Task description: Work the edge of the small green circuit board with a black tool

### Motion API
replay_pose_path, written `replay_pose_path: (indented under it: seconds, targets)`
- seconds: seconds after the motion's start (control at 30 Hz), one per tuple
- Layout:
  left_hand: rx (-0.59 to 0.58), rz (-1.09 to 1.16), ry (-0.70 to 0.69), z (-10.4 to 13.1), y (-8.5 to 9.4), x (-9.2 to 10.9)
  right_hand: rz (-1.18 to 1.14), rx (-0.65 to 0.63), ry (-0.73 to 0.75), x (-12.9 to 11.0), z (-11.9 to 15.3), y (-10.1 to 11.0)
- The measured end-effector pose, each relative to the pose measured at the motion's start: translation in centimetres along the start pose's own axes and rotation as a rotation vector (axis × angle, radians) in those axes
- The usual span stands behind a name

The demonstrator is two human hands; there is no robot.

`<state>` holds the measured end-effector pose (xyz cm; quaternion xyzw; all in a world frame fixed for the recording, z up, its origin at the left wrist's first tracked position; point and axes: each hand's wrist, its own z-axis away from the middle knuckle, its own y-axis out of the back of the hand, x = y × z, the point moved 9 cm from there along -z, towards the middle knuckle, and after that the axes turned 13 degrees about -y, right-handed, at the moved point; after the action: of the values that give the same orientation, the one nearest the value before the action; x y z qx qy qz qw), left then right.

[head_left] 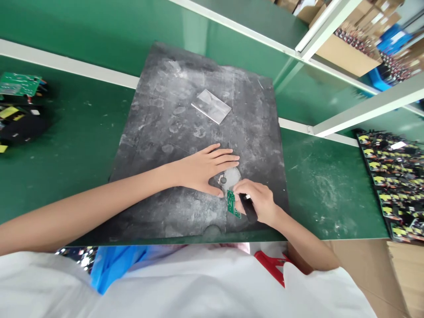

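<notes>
My left hand (207, 171) lies flat on the dark, scuffed mat (159, 119) with its fingers stretched out. Beside its fingertips and thumb is a pale grey round patch (234, 175) with a small dark piece on it; whether this is a separate disc I cannot tell. Closed fingers of my right hand (261, 201) grip a small green circuit board (232, 205), which is tilted, close to my left thumb. A black part (248, 208) shows against the right palm, and whether it is joined to the board is hidden. Farther back on the mat rests a flat silvery plate (211, 106).
At the right stands a dark tray (372, 176) packed with circuit boards. More boards (20, 84) and black parts lie at the far left of the green bench (79, 132). White frame bars (367, 106) cross behind. A red object (271, 267) is below the front edge.
</notes>
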<state>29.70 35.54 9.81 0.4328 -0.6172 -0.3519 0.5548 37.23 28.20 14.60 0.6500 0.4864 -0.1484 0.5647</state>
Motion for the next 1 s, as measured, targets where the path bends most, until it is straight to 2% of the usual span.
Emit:
replay_pose_path:
  seconds: [0.17, 0.33, 0.53, 0.77, 1.0]
  targets:
    - [-0.013, 0.006, 0.007, 0.1, 0.0, -0.1, -0.01, -0.04, 0.015, -0.3, 0.1, -0.3]
    - [-0.019, -0.001, 0.014, 0.0, -0.1, -0.1, 0.038, 0.038, -0.046, 0.7, 0.1, 0.7]
    - [-0.023, -0.017, 0.002, 0.1, -0.2, -0.1, 0.011, -0.014, 0.025, -0.4, 0.1, -0.1]
    - [-0.01, -0.013, 0.007, 0.1, -0.1, -0.1, 0.088, 0.102, -0.009, 0.6, -0.4, 1.3]
    - [0.003, -0.022, -0.002, -0.1, 0.0, 0.1, 0.084, 0.056, 0.015, 0.3, -0.6, 0.9]
